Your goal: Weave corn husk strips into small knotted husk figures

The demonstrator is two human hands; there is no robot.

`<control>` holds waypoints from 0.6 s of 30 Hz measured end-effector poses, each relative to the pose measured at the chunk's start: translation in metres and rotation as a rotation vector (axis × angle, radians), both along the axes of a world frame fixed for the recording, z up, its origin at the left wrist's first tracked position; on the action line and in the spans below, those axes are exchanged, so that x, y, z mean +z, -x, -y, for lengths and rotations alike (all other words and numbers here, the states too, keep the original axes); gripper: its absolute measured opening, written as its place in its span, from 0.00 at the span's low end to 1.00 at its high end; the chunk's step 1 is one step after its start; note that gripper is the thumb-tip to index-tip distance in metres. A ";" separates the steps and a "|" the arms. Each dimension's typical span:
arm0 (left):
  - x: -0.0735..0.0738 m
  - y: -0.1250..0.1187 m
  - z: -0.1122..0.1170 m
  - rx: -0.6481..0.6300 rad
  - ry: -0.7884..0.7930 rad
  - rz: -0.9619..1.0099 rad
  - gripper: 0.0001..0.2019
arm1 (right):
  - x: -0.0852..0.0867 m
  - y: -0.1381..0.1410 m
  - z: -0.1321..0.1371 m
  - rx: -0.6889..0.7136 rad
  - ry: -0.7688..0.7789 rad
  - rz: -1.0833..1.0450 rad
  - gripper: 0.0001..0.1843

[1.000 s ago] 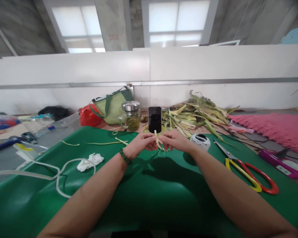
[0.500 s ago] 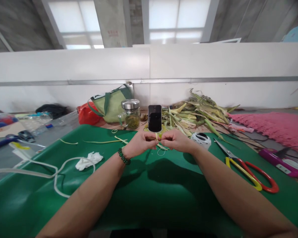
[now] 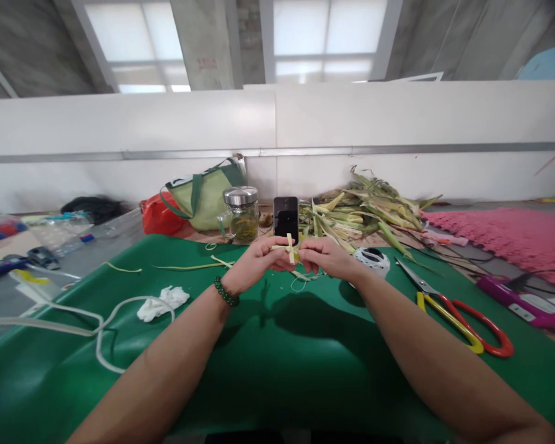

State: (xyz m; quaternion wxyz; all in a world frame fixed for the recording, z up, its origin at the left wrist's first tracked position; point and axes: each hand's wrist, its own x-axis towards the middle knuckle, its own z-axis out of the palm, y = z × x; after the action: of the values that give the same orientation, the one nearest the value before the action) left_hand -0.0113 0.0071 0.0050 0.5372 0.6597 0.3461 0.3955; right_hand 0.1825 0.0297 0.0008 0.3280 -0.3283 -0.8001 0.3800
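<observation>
Pale yellow corn husk strips (image 3: pixel 290 248) cross each other between my hands, in front of the phone. My left hand (image 3: pixel 258 264), with a green bead bracelet at the wrist, pinches the crossed piece from the left. From the other side my right hand (image 3: pixel 329 258) closes its fingertips on the piece's right end, where a yellow-green bit shows. Part of the strips is hidden by the fingers. Below the hands, a thin loop of thread (image 3: pixel 298 285) and husk scraps lie on the green mat (image 3: pixel 277 370). A long husk strip (image 3: pixel 189 266) lies to the left.
Scissors (image 3: pixel 437 302) with red and yellow handles lie right, near a white roll (image 3: pixel 372 260). Behind stand a phone (image 3: pixel 285 216), a glass jar (image 3: pixel 241 219) and a husk pile (image 3: pixel 374 203). Crumpled tissue (image 3: pixel 163 303) and a white cable (image 3: pixel 99 345) lie left.
The crossed husk strip now stands upright and shows plainly between my hands. My left fingers have opened out a little around it, and my right fingers have shifted at its end.
</observation>
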 end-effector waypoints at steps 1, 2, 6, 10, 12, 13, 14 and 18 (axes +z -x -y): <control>0.000 -0.001 0.001 0.005 -0.004 0.008 0.22 | 0.000 0.001 0.000 -0.015 0.026 -0.043 0.11; -0.001 -0.002 0.002 -0.001 -0.017 0.016 0.20 | 0.000 0.002 0.001 -0.025 0.066 -0.093 0.09; -0.005 -0.010 0.005 0.001 -0.097 0.016 0.14 | -0.002 0.007 0.004 0.031 0.229 -0.213 0.14; -0.009 -0.014 0.005 0.155 -0.226 -0.149 0.11 | -0.006 0.012 0.004 0.087 0.198 -0.259 0.14; -0.008 -0.014 0.005 0.188 -0.290 -0.194 0.10 | -0.007 0.012 0.003 0.064 0.196 -0.298 0.15; -0.006 -0.013 0.005 0.185 -0.324 -0.223 0.10 | -0.007 0.011 0.003 0.048 0.197 -0.309 0.14; -0.005 -0.011 0.005 0.176 -0.360 -0.262 0.11 | -0.007 0.010 0.002 0.031 0.197 -0.316 0.14; 0.003 -0.009 0.009 0.169 -0.375 -0.334 0.15 | -0.005 0.009 0.002 -0.018 0.228 -0.307 0.13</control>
State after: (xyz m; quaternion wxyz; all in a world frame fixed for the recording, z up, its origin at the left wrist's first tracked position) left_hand -0.0026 -0.0014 0.0078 0.3058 0.7726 0.4045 0.3821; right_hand 0.1731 0.0279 -0.0045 0.4103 -0.3087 -0.6895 0.5108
